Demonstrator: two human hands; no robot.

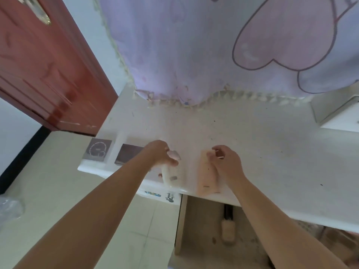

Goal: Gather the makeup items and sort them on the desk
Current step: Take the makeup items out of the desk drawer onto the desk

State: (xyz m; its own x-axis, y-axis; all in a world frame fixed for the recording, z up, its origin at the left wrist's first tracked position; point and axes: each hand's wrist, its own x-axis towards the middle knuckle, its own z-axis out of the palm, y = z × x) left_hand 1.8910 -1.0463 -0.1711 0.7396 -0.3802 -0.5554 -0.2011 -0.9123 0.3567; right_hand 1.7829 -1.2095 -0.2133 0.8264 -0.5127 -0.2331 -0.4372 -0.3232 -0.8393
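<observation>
Where the white desk [252, 144] runs right of both hands, its top lies bare up to the curtain [194, 55] hem. Near edge, left to right: grey square case [99, 151], dark square case [127, 154], white tube [171, 177], peach tube [206, 179], the last two reaching the rim. Left hand [159, 154], fingers curled, pinches a pale pink item [174, 154] above the white tube. Right hand [225, 160], fingers loosely curled, touches the peach tube's far end; blur hides whether it grips.

left hand [162, 154] – curled on white tube [171, 172] at desk [252, 144] front edge | right hand [225, 158] – fingers curled over peach tube [206, 177] | two compacts [99, 151] seen at left corner
</observation>
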